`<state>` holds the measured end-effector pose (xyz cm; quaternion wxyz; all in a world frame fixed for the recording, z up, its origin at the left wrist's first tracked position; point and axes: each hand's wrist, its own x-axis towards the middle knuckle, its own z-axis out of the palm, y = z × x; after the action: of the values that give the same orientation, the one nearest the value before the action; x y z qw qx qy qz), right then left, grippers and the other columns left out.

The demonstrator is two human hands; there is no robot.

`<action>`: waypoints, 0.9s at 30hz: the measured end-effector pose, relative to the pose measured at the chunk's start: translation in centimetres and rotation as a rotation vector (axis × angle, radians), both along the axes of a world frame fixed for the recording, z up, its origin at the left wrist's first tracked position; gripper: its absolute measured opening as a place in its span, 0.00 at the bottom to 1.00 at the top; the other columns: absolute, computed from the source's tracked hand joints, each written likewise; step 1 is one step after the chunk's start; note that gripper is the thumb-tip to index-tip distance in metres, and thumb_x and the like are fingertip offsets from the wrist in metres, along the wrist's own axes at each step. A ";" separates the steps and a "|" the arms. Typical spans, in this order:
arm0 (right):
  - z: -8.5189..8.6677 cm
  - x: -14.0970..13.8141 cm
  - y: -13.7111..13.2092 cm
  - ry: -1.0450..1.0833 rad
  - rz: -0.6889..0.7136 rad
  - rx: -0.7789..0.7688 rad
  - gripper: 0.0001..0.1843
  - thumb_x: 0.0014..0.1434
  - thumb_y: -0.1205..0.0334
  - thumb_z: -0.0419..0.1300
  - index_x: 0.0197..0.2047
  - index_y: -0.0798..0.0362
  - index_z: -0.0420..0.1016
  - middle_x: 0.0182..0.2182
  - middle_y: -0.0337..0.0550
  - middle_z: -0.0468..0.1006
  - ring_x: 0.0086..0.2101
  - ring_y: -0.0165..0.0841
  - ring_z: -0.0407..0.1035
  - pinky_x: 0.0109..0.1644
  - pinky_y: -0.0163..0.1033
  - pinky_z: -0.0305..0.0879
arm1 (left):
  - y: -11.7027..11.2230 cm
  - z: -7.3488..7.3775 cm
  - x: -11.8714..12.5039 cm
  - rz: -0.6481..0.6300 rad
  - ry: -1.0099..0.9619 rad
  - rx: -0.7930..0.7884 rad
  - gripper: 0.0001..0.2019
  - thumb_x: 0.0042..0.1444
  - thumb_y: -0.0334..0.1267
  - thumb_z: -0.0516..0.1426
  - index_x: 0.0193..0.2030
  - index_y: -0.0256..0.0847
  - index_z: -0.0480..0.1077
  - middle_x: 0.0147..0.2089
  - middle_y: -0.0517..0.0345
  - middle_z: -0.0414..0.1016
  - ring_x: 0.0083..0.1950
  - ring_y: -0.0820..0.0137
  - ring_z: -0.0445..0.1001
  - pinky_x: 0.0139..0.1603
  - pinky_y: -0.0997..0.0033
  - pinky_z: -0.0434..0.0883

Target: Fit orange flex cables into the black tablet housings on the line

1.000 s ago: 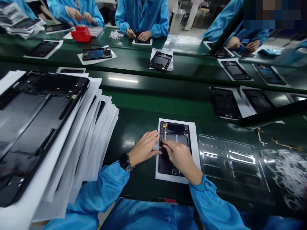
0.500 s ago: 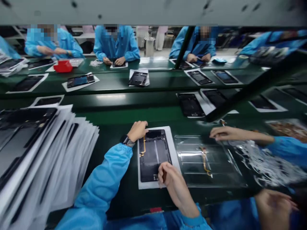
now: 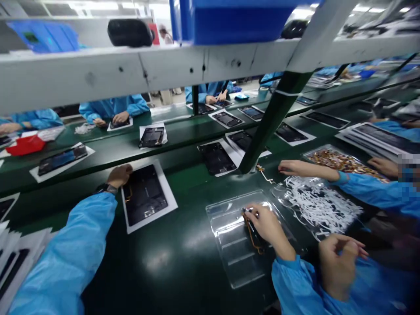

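Left hand: the left hand point(image 3: 120, 176) lies at the top left corner of the tablet frame point(image 3: 144, 194), fingers curled loosely over its edge and touching it; a dark watch point(image 3: 105, 189) sits on the wrist above a blue sleeve.
Tablet frame: a black open frame, lying flat on a white paper sheet point(image 3: 170, 202) on the green bench point(image 3: 170, 267), tilted a little to the left; a thin orange cable point(image 3: 127, 194) runs along its left side, just beside the left hand.
Right hand: the right hand point(image 3: 267, 225) rests in the clear plastic tray point(image 3: 229, 245), fingers bent down onto a second orange cable strip point(image 3: 252, 238); it looks pinched between thumb and fingers, though blur makes the grip hard to confirm.
Clear tray: on the bench, right of the tablet frame and apart from it, with ribbed empty pockets toward the near edge.
Neighbour: another person's hand point(image 3: 336, 262) in a blue sleeve sits just right of the right hand; a further hand point(image 3: 292, 167) reaches along the bench beyond a heap of white strips point(image 3: 320, 203).
Behind: more black frames on paper, such as one point(image 3: 216, 158) on the raised belt, and a red box point(image 3: 21, 145) at far left.
Overhead: a white shelf beam point(image 3: 131, 72) crosses the top, held by a dark green post point(image 3: 269, 127).
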<state>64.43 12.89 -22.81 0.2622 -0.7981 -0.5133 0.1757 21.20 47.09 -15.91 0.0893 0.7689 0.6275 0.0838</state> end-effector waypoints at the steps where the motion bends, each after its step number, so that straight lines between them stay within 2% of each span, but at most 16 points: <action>1: -0.6 0.1 0.3 0.007 0.016 -0.004 0.08 0.57 0.57 0.54 0.34 0.50 0.72 0.27 0.41 0.74 0.30 0.37 0.68 0.36 0.40 0.58 | 1.2 0.8 -0.5 0.063 0.050 0.023 0.07 0.58 0.30 0.53 0.30 0.38 0.67 0.27 0.56 0.69 0.42 0.59 0.75 0.49 0.61 0.67; 4: -1.4 0.0 0.5 0.022 -0.001 0.034 0.06 0.56 0.58 0.54 0.29 0.49 0.67 0.24 0.38 0.72 0.28 0.36 0.67 0.33 0.39 0.57 | 3.2 2.6 -1.1 0.191 0.178 0.083 0.07 0.57 0.28 0.51 0.28 0.37 0.66 0.24 0.58 0.65 0.44 0.57 0.75 0.51 0.57 0.67; 7: -0.7 0.1 -0.1 0.133 -0.003 0.111 0.08 0.59 0.56 0.55 0.29 0.48 0.67 0.25 0.40 0.74 0.27 0.37 0.68 0.33 0.41 0.61 | 3.3 2.8 1.5 0.165 0.212 0.144 0.09 0.59 0.28 0.50 0.29 0.35 0.67 0.26 0.55 0.67 0.49 0.55 0.73 0.54 0.56 0.66; 10: 0.9 0.0 -1.0 0.312 0.007 0.166 0.10 0.59 0.52 0.58 0.30 0.47 0.70 0.26 0.42 0.76 0.26 0.36 0.69 0.32 0.40 0.64 | 1.5 1.2 8.3 -0.074 0.191 0.142 0.09 0.62 0.31 0.50 0.36 0.34 0.71 0.38 0.51 0.74 0.52 0.60 0.71 0.56 0.64 0.65; 13: 2.4 -1.1 -2.3 0.389 -0.061 0.235 0.12 0.57 0.49 0.61 0.30 0.49 0.70 0.24 0.39 0.74 0.24 0.34 0.68 0.29 0.37 0.64 | -2.0 -1.7 17.7 -0.442 0.149 0.065 0.10 0.62 0.42 0.56 0.45 0.39 0.73 0.48 0.53 0.75 0.52 0.67 0.72 0.55 0.72 0.66; 15: 2.9 -2.3 -3.6 0.427 -0.099 0.301 0.13 0.57 0.49 0.61 0.34 0.50 0.71 0.25 0.39 0.74 0.26 0.33 0.69 0.30 0.35 0.66 | -4.7 -3.4 23.7 -0.637 0.129 0.035 0.15 0.60 0.48 0.58 0.47 0.41 0.74 0.50 0.53 0.74 0.54 0.65 0.71 0.57 0.71 0.66; 17: 3.2 -3.5 -5.3 0.459 -0.124 0.347 0.14 0.57 0.49 0.62 0.39 0.51 0.72 0.26 0.39 0.75 0.27 0.32 0.70 0.30 0.33 0.66 | -6.9 -4.5 28.5 -0.735 0.134 0.017 0.17 0.59 0.48 0.59 0.47 0.38 0.74 0.51 0.48 0.73 0.54 0.61 0.71 0.57 0.67 0.68; 19: 3.3 -4.3 -7.2 0.473 -0.150 0.356 0.15 0.57 0.49 0.63 0.40 0.52 0.73 0.25 0.39 0.75 0.26 0.32 0.71 0.28 0.32 0.66 | -8.2 -4.8 31.4 -0.769 0.165 -0.006 0.15 0.61 0.44 0.58 0.47 0.34 0.73 0.50 0.44 0.73 0.53 0.59 0.72 0.54 0.62 0.70; 22: 3.4 -4.8 -9.6 0.492 -0.182 0.362 0.15 0.55 0.50 0.64 0.39 0.52 0.74 0.26 0.40 0.77 0.27 0.32 0.72 0.27 0.31 0.67 | -8.9 -4.4 32.8 -0.781 0.237 -0.054 0.12 0.64 0.40 0.57 0.48 0.33 0.71 0.49 0.47 0.73 0.49 0.63 0.74 0.51 0.58 0.72; 27: 4.3 -4.4 -11.0 0.515 -0.191 0.402 0.16 0.54 0.48 0.65 0.38 0.52 0.77 0.25 0.41 0.77 0.27 0.34 0.72 0.29 0.33 0.69 | -9.8 -1.9 31.6 -0.829 0.284 -0.074 0.14 0.65 0.43 0.57 0.51 0.35 0.70 0.49 0.50 0.73 0.47 0.66 0.74 0.48 0.59 0.74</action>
<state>60.05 1.93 -18.55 0.5506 -0.7044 -0.3774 0.2412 52.76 37.25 -17.84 0.0558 0.9559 0.2744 -0.0883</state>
